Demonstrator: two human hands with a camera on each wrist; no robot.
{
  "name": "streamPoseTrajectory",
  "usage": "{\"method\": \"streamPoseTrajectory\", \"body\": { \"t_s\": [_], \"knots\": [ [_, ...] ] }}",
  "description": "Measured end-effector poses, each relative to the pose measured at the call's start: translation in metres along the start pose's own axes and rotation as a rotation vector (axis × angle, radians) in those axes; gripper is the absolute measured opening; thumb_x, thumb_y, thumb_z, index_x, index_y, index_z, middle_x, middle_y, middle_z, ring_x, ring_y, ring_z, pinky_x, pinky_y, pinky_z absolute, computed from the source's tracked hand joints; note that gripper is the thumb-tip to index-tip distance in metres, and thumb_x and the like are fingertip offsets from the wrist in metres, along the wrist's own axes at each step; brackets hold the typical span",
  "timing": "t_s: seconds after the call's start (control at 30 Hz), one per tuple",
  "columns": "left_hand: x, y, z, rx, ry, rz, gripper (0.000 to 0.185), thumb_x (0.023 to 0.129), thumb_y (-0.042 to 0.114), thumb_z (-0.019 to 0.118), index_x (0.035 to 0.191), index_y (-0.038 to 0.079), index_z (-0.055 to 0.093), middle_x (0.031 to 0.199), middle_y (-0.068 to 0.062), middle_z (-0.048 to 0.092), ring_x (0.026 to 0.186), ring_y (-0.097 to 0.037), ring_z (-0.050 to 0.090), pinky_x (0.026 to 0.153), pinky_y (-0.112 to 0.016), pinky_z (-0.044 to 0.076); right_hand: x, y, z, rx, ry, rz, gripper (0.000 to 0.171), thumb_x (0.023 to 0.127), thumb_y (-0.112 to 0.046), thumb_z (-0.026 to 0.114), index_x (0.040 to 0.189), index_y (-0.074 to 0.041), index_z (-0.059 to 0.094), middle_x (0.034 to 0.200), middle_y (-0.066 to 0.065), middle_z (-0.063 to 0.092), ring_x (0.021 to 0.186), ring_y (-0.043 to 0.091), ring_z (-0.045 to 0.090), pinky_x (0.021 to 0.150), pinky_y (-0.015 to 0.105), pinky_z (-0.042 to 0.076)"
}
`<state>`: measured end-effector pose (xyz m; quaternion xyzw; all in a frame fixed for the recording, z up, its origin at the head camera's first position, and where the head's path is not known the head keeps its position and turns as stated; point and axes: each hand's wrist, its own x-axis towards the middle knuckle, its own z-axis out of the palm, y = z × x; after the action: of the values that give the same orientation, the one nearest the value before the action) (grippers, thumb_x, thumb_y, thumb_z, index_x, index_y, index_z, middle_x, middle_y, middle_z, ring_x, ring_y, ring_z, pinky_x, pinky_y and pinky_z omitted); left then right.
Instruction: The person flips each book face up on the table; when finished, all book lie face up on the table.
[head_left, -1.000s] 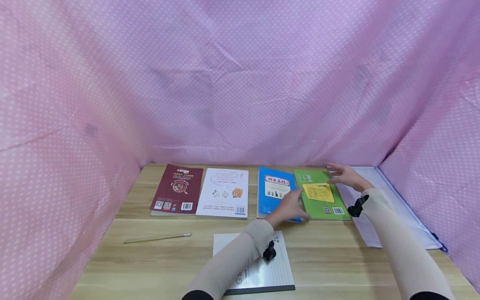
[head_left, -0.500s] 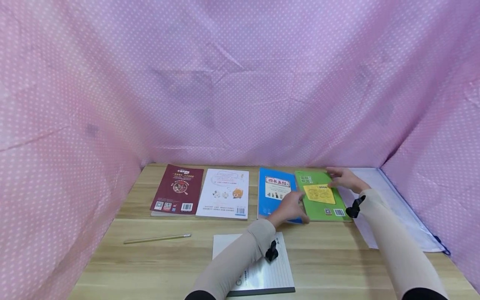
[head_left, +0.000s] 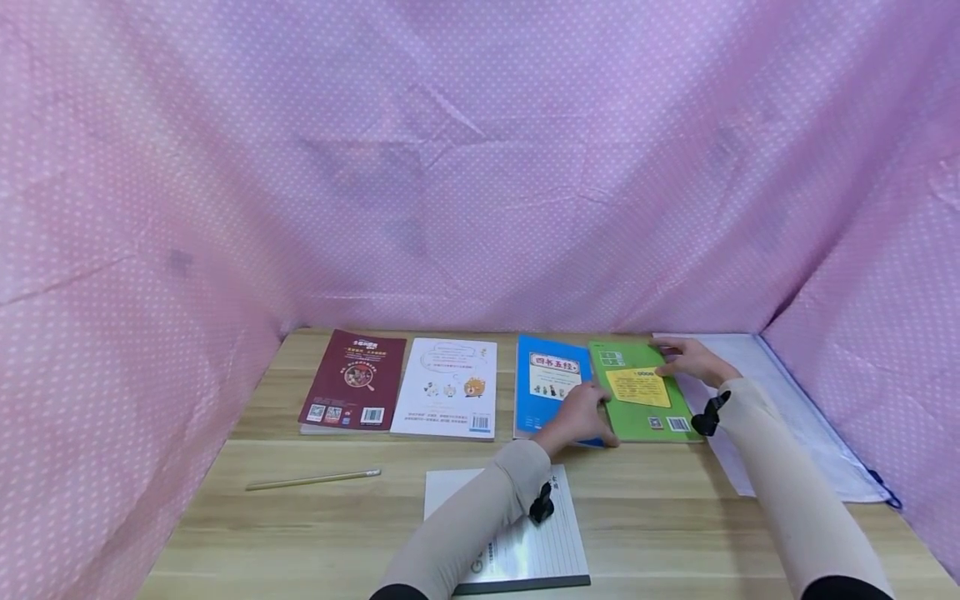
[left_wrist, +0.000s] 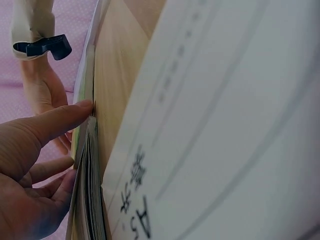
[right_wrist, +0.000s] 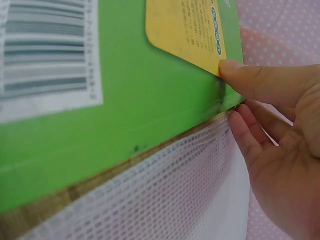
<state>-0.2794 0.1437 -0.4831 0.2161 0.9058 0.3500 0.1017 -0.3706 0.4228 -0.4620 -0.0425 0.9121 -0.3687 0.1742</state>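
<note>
Left hand [head_left: 579,414] pinches the green book [head_left: 643,408] at its near-left edge, overlapping the blue book [head_left: 546,379] left of it. Right hand [head_left: 693,360] pinches the far-right edge, thumb on cover. Thin, floppy, probably slick paperback: best held by both edges.

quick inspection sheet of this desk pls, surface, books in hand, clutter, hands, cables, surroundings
surface: wooden table.
job's things: green book lies flat, overlapping the blue book.
clutter: red book, white book, pencil, notepad, mesh pouch.
grippers: left hand pinches the green book's left edge; right hand pinches its right edge.
cables: nothing seen.
surroundings: pink dotted cloth on three sides.
</note>
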Motion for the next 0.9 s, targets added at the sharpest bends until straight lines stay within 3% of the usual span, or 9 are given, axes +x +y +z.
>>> {"method": "streamPoseTrajectory", "body": {
  "t_s": [0.17,0.5,0.67,0.9],
  "knots": [
    [-0.0002,0.0002,-0.0011,-0.015,-0.008,-0.004,0.076,0.067,0.028,0.097,0.134,0.013,0.066,0.133,0.002,0.06,0.116,-0.009,0.056,0.102,-0.021,0.049,-0.0003,0.0028,0.0007,0.017,0.004,-0.017,0.08,0.091,-0.01,0.073,0.157,0.003,0.03,0.158,0.036,0.029,0.144,0.054,0.031,0.119,0.065,0.024],
    [-0.0007,0.0049,-0.0054,0.069,-0.01,-0.025,0.074,0.067,0.029,0.096,0.133,0.012,0.067,0.133,0.0,0.063,0.119,-0.012,0.058,0.104,-0.024,0.049,-0.0022,-0.0009,0.0027,0.017,0.004,-0.038,0.076,0.092,-0.011,0.071,0.156,0.003,0.032,0.156,0.037,0.032,0.143,0.054,0.032,0.119,0.065,0.025],
    [-0.0009,0.0055,-0.0068,0.044,-0.02,-0.017,0.069,0.068,0.027,0.096,0.129,0.01,0.069,0.125,0.001,0.063,0.107,-0.009,0.057,0.099,-0.023,0.051,-0.0044,-0.0031,0.0013,0.016,0.006,-0.016,0.078,0.093,-0.01,0.07,0.157,0.003,0.029,0.157,0.037,0.029,0.144,0.054,0.03,0.119,0.067,0.022],
    [-0.0039,0.0083,-0.0031,-0.085,-0.04,-0.039,0.061,0.067,0.011,0.095,0.123,0.007,0.07,0.112,0.003,0.062,0.089,-0.005,0.054,0.083,-0.019,0.052,-0.0059,-0.003,0.0053,0.01,0.004,-0.008,0.076,0.093,-0.01,0.069,0.156,0.003,0.03,0.156,0.038,0.031,0.144,0.055,0.03,0.119,0.069,0.02]
  ]
}}
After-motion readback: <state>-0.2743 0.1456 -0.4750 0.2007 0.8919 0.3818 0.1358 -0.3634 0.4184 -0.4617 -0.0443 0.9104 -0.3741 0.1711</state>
